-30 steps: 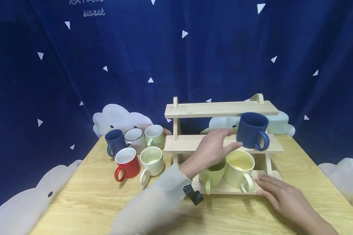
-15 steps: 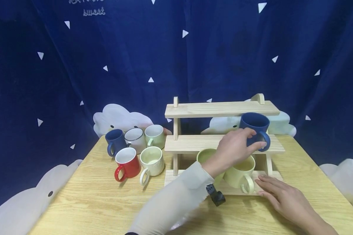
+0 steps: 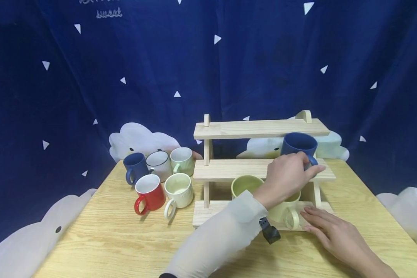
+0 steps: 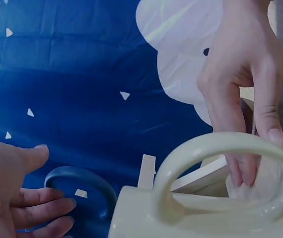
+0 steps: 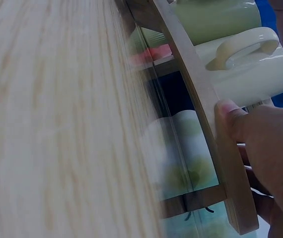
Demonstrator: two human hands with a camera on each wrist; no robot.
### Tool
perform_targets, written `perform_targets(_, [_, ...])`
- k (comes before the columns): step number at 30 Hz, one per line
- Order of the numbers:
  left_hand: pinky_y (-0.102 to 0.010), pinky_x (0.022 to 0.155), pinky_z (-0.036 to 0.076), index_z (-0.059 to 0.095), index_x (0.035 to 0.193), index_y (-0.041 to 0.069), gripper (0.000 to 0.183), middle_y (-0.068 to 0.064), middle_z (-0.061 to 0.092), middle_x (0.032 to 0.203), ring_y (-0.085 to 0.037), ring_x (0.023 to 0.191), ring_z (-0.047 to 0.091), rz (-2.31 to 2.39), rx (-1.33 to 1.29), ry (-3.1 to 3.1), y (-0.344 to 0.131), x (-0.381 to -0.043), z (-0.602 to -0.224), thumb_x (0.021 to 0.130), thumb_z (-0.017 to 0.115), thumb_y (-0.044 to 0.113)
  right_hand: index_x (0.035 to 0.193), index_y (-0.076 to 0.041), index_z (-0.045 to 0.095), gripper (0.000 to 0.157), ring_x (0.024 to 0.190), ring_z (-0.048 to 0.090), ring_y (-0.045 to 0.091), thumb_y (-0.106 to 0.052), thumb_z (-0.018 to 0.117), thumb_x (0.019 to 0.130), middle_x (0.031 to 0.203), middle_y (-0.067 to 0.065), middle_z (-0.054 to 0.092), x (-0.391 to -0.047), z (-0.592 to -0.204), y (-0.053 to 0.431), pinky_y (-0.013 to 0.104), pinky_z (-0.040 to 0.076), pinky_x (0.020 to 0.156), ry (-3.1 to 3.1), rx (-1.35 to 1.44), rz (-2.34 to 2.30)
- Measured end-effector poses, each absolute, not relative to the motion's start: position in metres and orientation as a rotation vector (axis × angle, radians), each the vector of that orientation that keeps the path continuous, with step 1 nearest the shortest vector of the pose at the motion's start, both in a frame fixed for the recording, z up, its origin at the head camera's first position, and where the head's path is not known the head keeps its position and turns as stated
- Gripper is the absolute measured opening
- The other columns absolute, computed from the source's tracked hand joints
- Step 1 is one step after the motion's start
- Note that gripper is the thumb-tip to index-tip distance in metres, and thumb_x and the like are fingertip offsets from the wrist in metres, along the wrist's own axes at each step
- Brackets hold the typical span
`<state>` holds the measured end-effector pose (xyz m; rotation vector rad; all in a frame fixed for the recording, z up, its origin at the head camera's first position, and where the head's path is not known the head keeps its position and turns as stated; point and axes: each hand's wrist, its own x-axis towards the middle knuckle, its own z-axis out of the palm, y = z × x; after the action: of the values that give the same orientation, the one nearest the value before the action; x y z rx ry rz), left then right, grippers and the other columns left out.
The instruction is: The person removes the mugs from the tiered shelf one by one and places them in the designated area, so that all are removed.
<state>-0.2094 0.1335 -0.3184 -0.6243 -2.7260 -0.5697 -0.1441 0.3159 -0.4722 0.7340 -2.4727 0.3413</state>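
Observation:
A dark blue mug [image 3: 299, 142] stands on the middle tier of a wooden three-tier rack [image 3: 229, 170], its handle towards the front right. My left hand [image 3: 285, 173] is at that handle. In the left wrist view its thumb and fingers are spread apart around the blue handle [image 4: 84, 174], not closed on it. My right hand [image 3: 337, 233] rests on the right end of the lowest tier, fingers on top and thumb [image 5: 229, 111] against the front edge. A pale yellow mug [image 3: 277, 213] and a green mug [image 3: 244, 184] sit on this tier, partly hidden by my left arm.
Left of the rack, on the wooden table [image 3: 107, 231], stand a red mug [image 3: 154, 197], a cream mug [image 3: 182, 195], another blue mug [image 3: 138, 168], a white mug with a dark rim [image 3: 163, 170] and a light green mug [image 3: 185, 164]. A blue curtain [image 3: 166, 61] hangs behind.
My left hand has moved right across the rack's front to the blue mug's handle. My right hand and the mugs have kept their places.

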Motion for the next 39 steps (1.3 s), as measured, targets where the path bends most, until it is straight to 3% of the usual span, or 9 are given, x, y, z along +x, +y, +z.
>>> perform_targets(7, [-0.022,0.041,0.035,0.06,0.071,0.033,0.039,0.018,0.047,0.054,-0.003,0.052,0.048,-0.45,-0.57,-2.692,0.138,-0.212,-0.32,0.096,0.048,0.061,0.12,-0.024,0.071,0.042,0.115,0.06,0.018,-0.027,0.08,0.079,0.128,-0.001,0.064,-0.145,-0.473,0.316,0.046,0.05,0.081,-2.461,0.744,0.339])
perform_targets(14, [-0.023,0.04,0.036,0.051,0.065,0.029,0.048,0.016,0.047,0.054,-0.006,0.051,0.051,-0.374,-0.546,-2.662,0.14,-0.214,-0.322,0.092,0.046,0.069,0.121,-0.024,0.071,0.044,0.113,0.061,0.02,-0.027,0.081,0.077,0.127,-0.001,0.065,-0.146,-0.473,0.316,0.045,0.049,0.081,-2.438,0.75,0.329])
perform_targets(20, [-0.025,0.038,0.035,0.048,0.059,0.028,0.047,0.014,0.048,0.052,-0.008,0.048,0.048,-0.376,-0.525,-2.673,0.138,-0.216,-0.322,0.093,0.051,0.06,0.12,-0.025,0.072,0.044,0.112,0.062,0.022,-0.027,0.082,0.077,0.127,-0.001,0.065,-0.146,-0.473,0.316,0.044,0.049,0.081,-2.435,0.747,0.329])
perform_targets(26, [-0.025,0.039,0.036,0.047,0.059,0.025,0.042,0.012,0.05,0.051,-0.008,0.047,0.047,-0.414,-0.526,-2.723,0.127,-0.216,-0.319,0.093,0.053,0.051,0.119,-0.024,0.072,0.042,0.114,0.061,0.02,-0.027,0.081,0.078,0.127,0.0,0.064,-0.145,-0.473,0.316,0.047,0.049,0.082,-2.461,0.726,0.357])
perform_targets(31, [-0.025,0.041,0.037,0.049,0.06,0.025,0.043,0.011,0.051,0.055,-0.009,0.05,0.048,-0.431,-0.538,-2.736,0.116,-0.217,-0.317,0.092,0.055,0.054,0.119,-0.025,0.072,0.043,0.115,0.06,0.017,-0.028,0.082,0.077,0.125,-0.001,0.066,-0.145,-0.474,0.315,0.048,0.05,0.081,-2.455,0.712,0.373])
perform_targets(39, [-0.026,0.045,0.038,0.053,0.069,0.024,0.03,0.009,0.052,0.061,-0.011,0.053,0.05,-0.492,-0.493,-2.764,0.094,-0.222,-0.313,0.089,0.061,0.044,0.119,-0.025,0.072,0.045,0.117,0.059,0.013,-0.028,0.083,0.075,0.124,-0.003,0.066,-0.145,-0.474,0.315,0.043,0.046,0.083,-2.444,0.701,0.37])
